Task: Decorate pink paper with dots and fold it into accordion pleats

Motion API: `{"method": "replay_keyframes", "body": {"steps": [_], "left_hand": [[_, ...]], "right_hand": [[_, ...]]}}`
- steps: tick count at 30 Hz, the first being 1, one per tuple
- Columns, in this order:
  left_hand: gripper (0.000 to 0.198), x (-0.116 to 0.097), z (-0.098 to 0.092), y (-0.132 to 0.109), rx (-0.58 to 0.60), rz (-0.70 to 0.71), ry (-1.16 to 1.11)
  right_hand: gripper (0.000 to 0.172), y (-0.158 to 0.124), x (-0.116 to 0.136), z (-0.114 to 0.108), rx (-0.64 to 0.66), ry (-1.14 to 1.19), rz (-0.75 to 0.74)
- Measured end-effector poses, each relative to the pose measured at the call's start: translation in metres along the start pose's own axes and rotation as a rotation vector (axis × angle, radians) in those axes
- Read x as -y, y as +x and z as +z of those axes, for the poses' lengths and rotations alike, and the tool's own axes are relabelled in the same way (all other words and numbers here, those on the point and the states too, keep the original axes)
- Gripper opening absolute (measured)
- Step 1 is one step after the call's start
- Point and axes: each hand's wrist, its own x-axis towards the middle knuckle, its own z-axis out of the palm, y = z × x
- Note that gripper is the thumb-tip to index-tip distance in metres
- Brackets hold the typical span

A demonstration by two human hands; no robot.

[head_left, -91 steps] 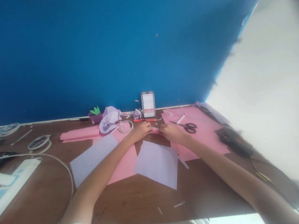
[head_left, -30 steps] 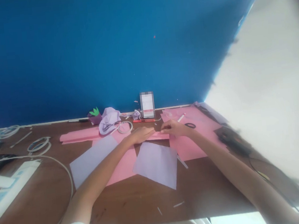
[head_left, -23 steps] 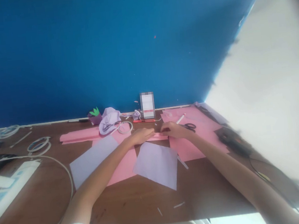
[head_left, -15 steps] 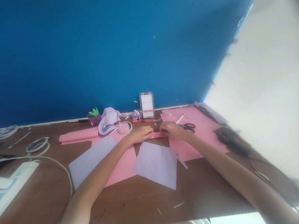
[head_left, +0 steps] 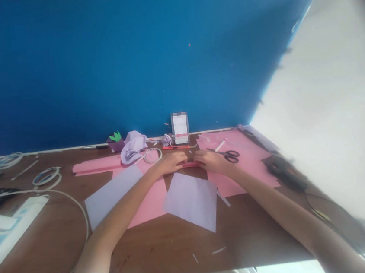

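Between my two hands is a narrow folded strip of pink paper (head_left: 190,164), low over the brown table. My left hand (head_left: 172,162) grips its left end with curled fingers. At the other end, my right hand (head_left: 211,160) has its fingers closed on the strip; the fingertips of both are partly hidden. Just in front lies a square of lilac paper (head_left: 192,201). Black scissors (head_left: 232,155) rest beside my right hand on a large pink sheet (head_left: 254,168). Another lilac sheet (head_left: 110,196) lies under my left forearm, overlapping pink paper (head_left: 150,200).
A phone-like upright device (head_left: 180,128), blurred out, stands by the blue wall with a red cutter (head_left: 176,147) before it. Crumpled lilac paper (head_left: 133,147) and a small purple pot (head_left: 115,143) sit to its left. A white power strip (head_left: 13,232) and cable occupy the left side.
The pink strip looks narrower and darker between my hands, its face turned or folded over. My right hand has shifted very slightly, showing more of the scissors.
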Motion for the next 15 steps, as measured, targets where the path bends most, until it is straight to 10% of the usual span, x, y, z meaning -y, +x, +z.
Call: {"method": "replay_keyframes", "body": {"steps": [15], "left_hand": [[0.014,-0.002,0.0,0.002,0.043,-0.06,-0.124]], "right_hand": [[0.022,-0.001,-0.001,-0.011,0.042,0.231,-0.028]]}}
